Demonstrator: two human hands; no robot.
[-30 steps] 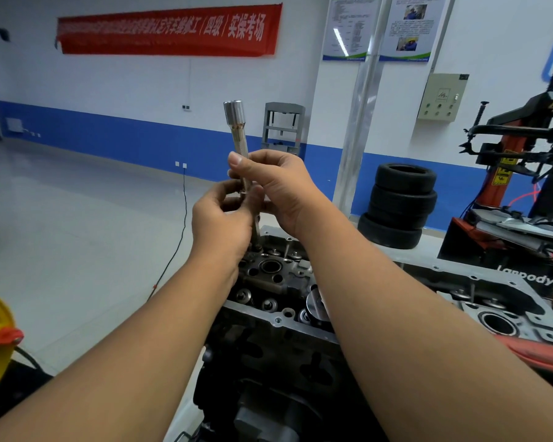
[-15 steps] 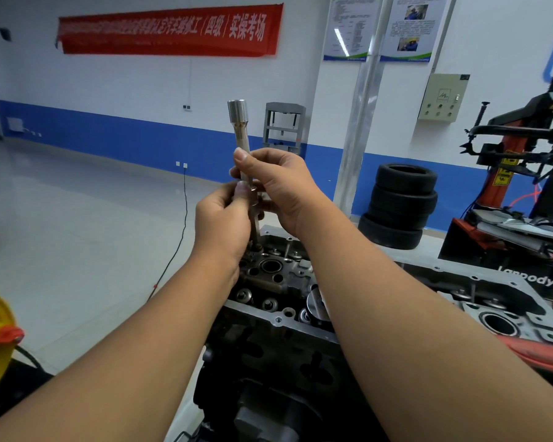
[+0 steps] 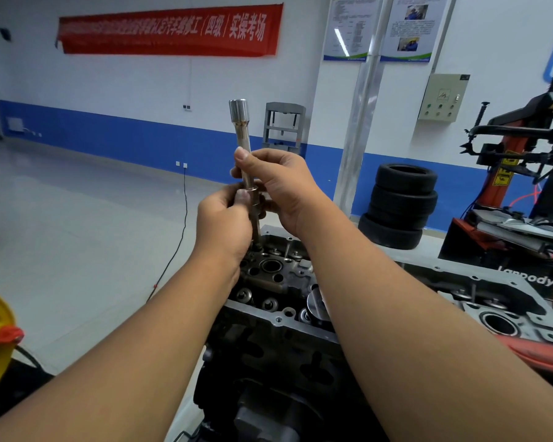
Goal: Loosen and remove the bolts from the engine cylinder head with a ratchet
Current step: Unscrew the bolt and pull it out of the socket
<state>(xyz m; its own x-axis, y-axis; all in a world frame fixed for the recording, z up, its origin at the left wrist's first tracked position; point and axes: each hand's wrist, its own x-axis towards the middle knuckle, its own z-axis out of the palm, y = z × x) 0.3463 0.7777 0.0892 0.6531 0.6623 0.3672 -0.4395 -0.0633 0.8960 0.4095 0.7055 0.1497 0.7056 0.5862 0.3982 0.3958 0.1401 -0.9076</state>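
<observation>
steel extension bar (image 3: 244,148) stands near upright over the far left corner of the cylinder head (image 3: 276,272), tip down in a bolt hole. my left hand (image 3: 225,223) pinches it low, right hand (image 3: 283,186) pinches higher, so i reckon it lifts straight up.

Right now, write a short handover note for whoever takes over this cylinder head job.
Left hand pinches the lower part of the upright extension bar; right hand grips the same bar just above it.
The bar's lower end sits down in the cylinder head at its far left corner; its socket end points up, with no ratchet in view.
Done: I cannot tell how many bolts are out.
Left: finish this bolt by hand, lift it clear, then do the rest.
</observation>
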